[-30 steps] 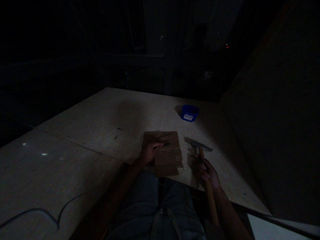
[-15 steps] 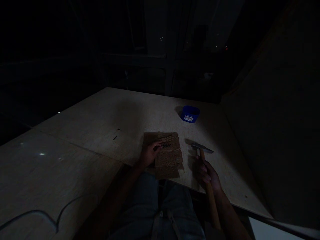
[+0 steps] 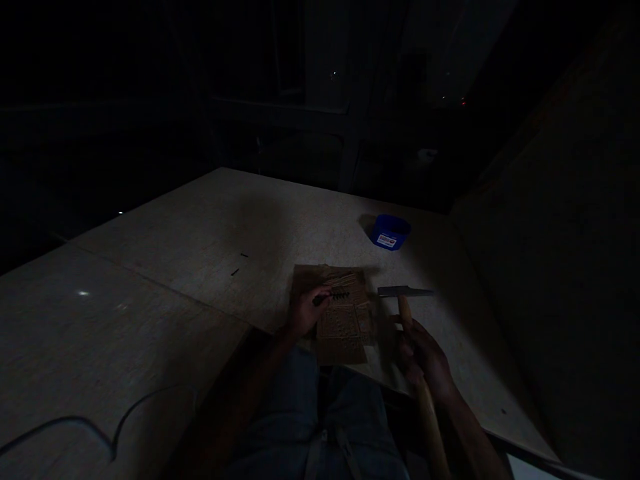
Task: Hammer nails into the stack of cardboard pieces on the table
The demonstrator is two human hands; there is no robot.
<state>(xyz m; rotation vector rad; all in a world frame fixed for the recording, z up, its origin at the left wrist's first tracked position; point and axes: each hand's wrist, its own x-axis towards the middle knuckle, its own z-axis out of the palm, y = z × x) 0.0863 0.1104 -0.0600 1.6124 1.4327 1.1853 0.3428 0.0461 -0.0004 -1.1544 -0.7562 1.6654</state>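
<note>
Dim light over the big board tabletop [image 3: 200, 267], which fills the middle of the frame. At lower centre lies the brown cardboard card [image 3: 340, 313], its printing too dark to read. Right hand [image 3: 425, 357] wraps the hammer [image 3: 407, 313] by its wooden handle, shaft running up from lower right, steel head lying left-right. Left hand [image 3: 305, 310] pinches a row of black nails [image 3: 333, 297] on the card. Upper right, the blue tub [image 3: 391, 232]: label unreadable.
</note>
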